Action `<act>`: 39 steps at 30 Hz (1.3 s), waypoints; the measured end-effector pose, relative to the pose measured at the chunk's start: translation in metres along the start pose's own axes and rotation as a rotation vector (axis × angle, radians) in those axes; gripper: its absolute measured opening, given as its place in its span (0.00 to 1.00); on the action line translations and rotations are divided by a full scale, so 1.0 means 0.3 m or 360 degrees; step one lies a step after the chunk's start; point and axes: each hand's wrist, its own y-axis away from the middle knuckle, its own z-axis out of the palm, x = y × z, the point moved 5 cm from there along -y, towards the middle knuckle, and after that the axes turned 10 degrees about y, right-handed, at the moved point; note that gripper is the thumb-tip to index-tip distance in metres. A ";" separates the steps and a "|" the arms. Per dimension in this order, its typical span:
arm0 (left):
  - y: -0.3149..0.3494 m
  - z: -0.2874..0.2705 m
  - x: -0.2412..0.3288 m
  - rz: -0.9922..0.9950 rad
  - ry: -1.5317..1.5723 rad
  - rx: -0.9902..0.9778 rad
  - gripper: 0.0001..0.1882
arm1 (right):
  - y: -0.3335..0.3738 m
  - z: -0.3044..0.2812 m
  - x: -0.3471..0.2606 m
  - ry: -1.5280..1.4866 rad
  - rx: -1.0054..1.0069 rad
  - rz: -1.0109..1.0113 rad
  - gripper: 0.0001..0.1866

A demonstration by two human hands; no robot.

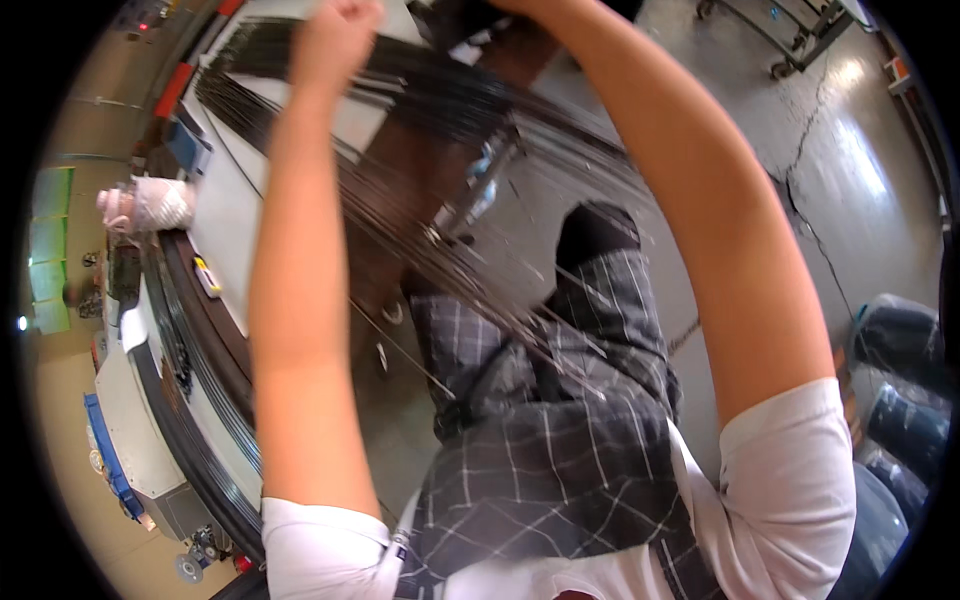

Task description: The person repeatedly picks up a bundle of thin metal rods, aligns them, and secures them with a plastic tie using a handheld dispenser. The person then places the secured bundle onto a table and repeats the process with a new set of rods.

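Observation:
A large bundle of long, thin, dark shiny strands [440,255] stretches from the table at the upper left, under my forearms, down over my lap. Beyond the bundle's near side, my left hand [345,30] is raised at the top edge. Its fingers are curled in and slightly blurred; whatever lies inside them is hidden. My right arm reaches up to the same edge, where my right hand [518,5] is cut off, so its fingers do not show. Close to it is a black object [450,25], partly out of the picture.
On the white table [228,250] lie a yellow-and-white utility knife [207,277] and a pink-and-white wrapped roll [150,205]. Dark lengths of tubing [205,370] run along its left side. A wheeled cart [800,35] stands far right; plastic-wrapped dark rolls [905,420] are near right.

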 end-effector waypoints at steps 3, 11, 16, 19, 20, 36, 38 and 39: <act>0.099 -0.136 0.158 0.0256 0.0461 -0.0079 0.12 | 0.032 -0.083 0.034 -0.0890 0.0298 0.0473 0.15; 0.648 -0.069 0.268 -0.0066 0.1187 -0.0449 0.05 | 0.461 -0.389 -0.230 -0.1768 -0.0914 -0.0065 0.12; 0.823 0.125 0.226 -0.0619 0.1540 -0.0580 0.06 | 0.584 -0.334 -0.284 -0.1576 -0.1165 -0.0146 0.12; 0.871 0.200 0.222 -0.0793 0.1658 -0.0573 0.07 | 0.621 -0.288 -0.318 -0.1639 -0.1322 -0.0137 0.12; 0.875 0.216 0.229 -0.0828 0.1719 -0.0576 0.06 | 0.622 -0.275 -0.324 -0.1624 -0.1263 -0.0163 0.12; 0.909 0.313 0.241 -0.0984 0.1830 -0.0607 0.07 | 0.650 -0.287 -0.337 -0.2562 -0.1232 0.0177 0.11; 0.913 0.319 0.232 -0.0993 0.1833 -0.0613 0.07 | 0.650 -0.282 -0.343 -0.2620 -0.1203 0.0173 0.11; 0.913 0.320 0.231 -0.0997 0.1836 -0.0614 0.07 | 0.650 -0.281 -0.344 -0.2633 -0.1203 0.0169 0.11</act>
